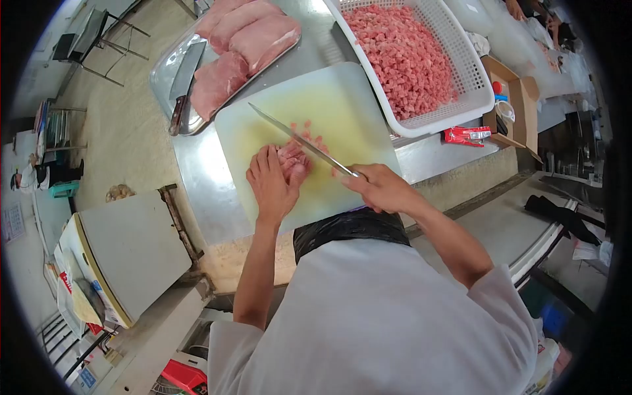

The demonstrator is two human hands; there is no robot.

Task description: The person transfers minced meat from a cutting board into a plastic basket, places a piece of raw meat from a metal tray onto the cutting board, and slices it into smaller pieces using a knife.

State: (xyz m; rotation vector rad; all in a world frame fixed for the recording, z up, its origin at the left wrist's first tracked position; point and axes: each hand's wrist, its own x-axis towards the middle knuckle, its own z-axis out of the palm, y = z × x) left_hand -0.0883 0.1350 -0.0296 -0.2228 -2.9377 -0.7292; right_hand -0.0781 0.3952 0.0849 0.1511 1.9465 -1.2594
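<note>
My right hand [376,188] is closed around the handle of a long, narrow knife [306,143], whose blade slants up and left over the cutting board [355,99]. Beneath my left hand [271,181] lies a bunch of raw meat strips [293,161], pressed down on the board with the fingers over its left side. Small pink meat cubes [318,141] are scattered along the blade, just beyond the bunch.
A white perforated basket [484,99] of diced meat [401,62] stands at the right. At the upper left, a metal tray [161,69] bears large meat slabs [260,36] and a cleaver [187,72]. A cardboard box [526,105] and a red packet [466,136] lie right of the basket.
</note>
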